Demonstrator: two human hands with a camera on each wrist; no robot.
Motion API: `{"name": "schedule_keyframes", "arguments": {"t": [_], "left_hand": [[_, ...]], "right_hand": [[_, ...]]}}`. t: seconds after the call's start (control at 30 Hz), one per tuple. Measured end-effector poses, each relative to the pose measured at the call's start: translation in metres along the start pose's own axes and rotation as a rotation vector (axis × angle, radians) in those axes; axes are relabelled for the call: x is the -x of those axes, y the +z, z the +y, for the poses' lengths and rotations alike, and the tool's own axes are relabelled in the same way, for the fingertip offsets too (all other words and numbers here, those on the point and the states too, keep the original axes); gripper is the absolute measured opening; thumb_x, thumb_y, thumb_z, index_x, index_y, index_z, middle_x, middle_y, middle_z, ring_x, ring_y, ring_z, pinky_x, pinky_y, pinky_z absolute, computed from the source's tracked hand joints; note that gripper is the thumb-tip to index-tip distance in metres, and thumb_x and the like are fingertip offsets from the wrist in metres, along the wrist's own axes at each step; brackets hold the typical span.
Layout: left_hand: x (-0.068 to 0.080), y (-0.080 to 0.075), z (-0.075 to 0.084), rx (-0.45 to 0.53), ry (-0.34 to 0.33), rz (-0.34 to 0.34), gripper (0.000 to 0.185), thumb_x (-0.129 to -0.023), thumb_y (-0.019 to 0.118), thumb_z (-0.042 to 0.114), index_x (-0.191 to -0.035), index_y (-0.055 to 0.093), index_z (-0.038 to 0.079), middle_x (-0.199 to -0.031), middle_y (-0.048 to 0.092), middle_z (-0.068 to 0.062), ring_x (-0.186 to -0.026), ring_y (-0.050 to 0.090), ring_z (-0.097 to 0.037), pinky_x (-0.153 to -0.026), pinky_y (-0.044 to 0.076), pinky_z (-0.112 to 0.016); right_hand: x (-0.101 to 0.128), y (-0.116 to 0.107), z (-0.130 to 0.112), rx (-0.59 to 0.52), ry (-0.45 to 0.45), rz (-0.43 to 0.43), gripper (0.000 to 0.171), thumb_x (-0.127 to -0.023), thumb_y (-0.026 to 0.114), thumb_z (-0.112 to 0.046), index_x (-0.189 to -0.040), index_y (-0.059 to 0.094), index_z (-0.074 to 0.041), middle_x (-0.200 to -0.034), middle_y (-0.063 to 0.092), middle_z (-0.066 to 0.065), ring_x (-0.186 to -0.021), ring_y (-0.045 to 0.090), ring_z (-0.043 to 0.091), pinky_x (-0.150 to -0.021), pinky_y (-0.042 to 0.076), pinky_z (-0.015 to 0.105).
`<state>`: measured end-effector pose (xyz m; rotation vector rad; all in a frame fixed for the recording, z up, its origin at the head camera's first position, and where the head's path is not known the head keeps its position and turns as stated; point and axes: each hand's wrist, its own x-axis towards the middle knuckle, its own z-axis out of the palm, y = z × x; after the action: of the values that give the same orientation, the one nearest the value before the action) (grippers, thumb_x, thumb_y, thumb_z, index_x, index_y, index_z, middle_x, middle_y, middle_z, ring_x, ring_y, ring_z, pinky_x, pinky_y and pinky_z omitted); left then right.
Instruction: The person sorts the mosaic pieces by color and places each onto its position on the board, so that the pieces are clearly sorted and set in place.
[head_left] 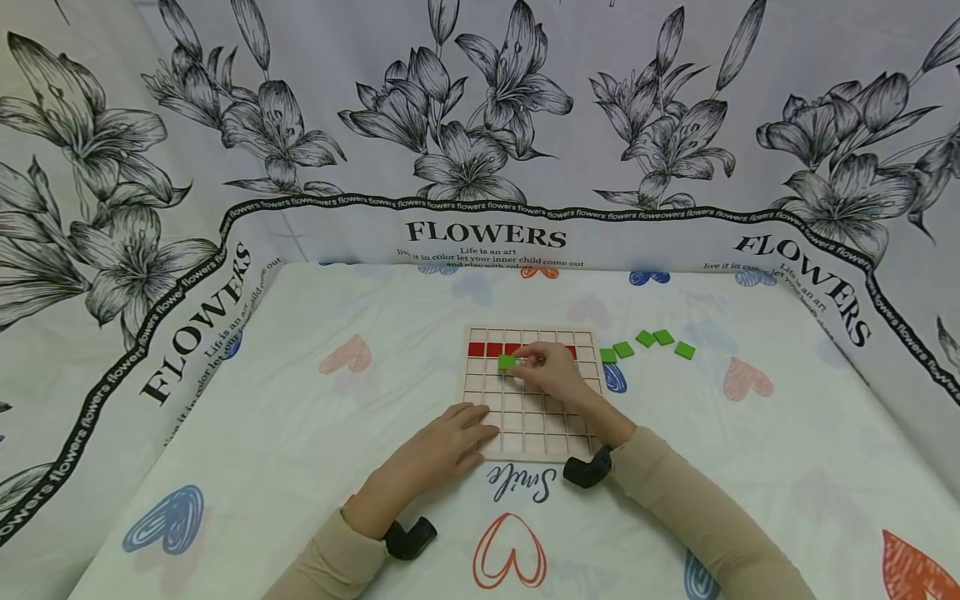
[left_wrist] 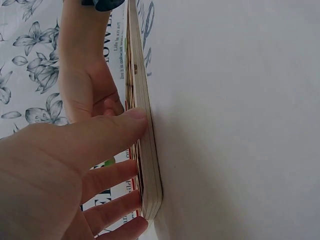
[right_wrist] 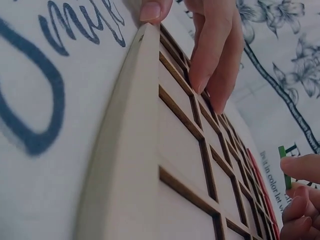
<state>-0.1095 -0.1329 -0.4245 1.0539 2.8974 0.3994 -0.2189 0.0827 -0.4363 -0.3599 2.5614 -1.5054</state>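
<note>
Over the grid board, third cell of the second row: right hand pinches a green tile just below the red tiles. Left hand, fingers straight, presses the board's near-left corner. Spare green tiles lie right of the board.

right hand hiding part of the red tiles, board grid edge-on, unreadable
</note>
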Motion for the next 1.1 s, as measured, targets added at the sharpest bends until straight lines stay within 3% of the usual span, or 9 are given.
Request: {"name": "schedule_keyframes", "arguments": {"t": [0.33, 0.73, 1.1], "left_hand": [[0.0, 0.001, 0.0, -0.006, 0.013, 0.01, 0.035, -0.093, 0.063, 0.022, -0.126, 0.063, 0.014, -0.141, 0.054, -0.013, -0.132, 0.049, -0.031, -0.107, 0.048, -0.043], [0.0, 0.0, 0.0, -0.008, 0.02, 0.009, 0.034, -0.093, 0.063, 0.021, -0.126, 0.063, 0.014, -0.14, 0.055, -0.014, -0.132, 0.049, -0.032, -0.107, 0.048, -0.043], [-0.001, -0.001, 0.0, -0.002, 0.017, 0.0, 0.034, -0.093, 0.062, 0.022, -0.126, 0.063, 0.013, -0.141, 0.054, -0.014, -0.132, 0.049, -0.033, -0.108, 0.047, -0.044]], "right_hand": [[-0.005, 0.013, -0.006, -0.01, -0.02, -0.021, 0.029, -0.084, 0.073, -0.013, -0.108, 0.07, 0.002, -0.065, 0.057, 0.001, -0.05, 0.046, 0.008, -0.051, 0.041, 0.021], [-0.012, 0.027, -0.014, 0.086, -0.038, 0.0, 0.026, -0.083, 0.074, -0.014, -0.105, 0.071, -0.001, -0.065, 0.058, 0.004, -0.047, 0.045, 0.006, -0.053, 0.042, 0.019], [-0.021, 0.036, -0.013, 0.141, -0.095, 0.01, 0.026, -0.083, 0.074, -0.016, -0.104, 0.071, 0.0, -0.071, 0.063, 0.01, -0.057, 0.046, 0.008, -0.055, 0.039, 0.019]]}}
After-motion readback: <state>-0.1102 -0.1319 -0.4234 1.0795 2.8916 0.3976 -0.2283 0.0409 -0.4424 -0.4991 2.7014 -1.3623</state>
